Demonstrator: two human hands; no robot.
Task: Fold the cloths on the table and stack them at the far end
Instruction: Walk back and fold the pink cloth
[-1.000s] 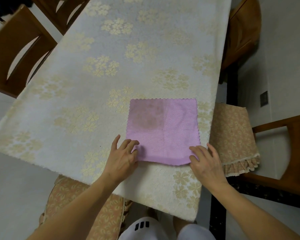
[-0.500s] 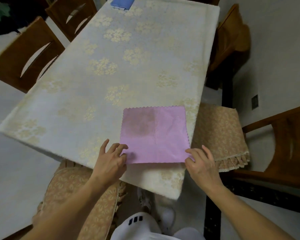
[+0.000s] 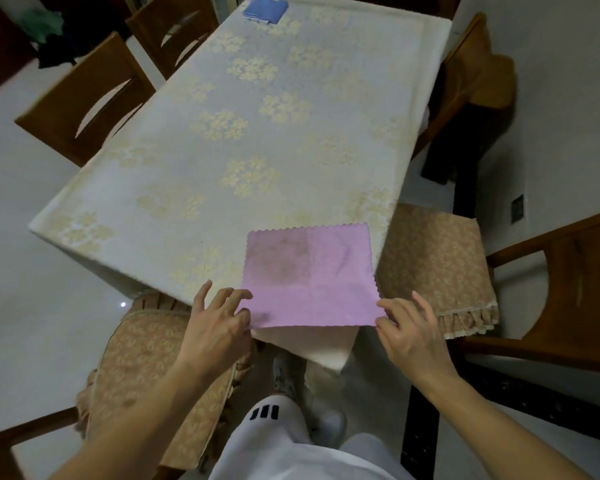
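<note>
the pink cloth (image 3: pixel 309 275) lies flat at the counter's (image 3: pixel 222 161) near right corner, its near edge just over the rim. the left hand (image 3: pixel 219 323) pinches the near-left corner, the right hand (image 3: pixel 409 330) the near-right. the likely fold runs straight away, toward the folded blue cloth (image 3: pixel 265 10) at the far end.

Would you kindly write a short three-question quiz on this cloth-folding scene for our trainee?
1. True or false: the pink cloth lies at the near end of the table.
2. What colour is the folded cloth at the far end?
3. Which hands touch the pink cloth: A, left hand only; B, right hand only; C, both?

Key: 1 true; 2 blue; 3 C, each hand holds a near corner.
</note>
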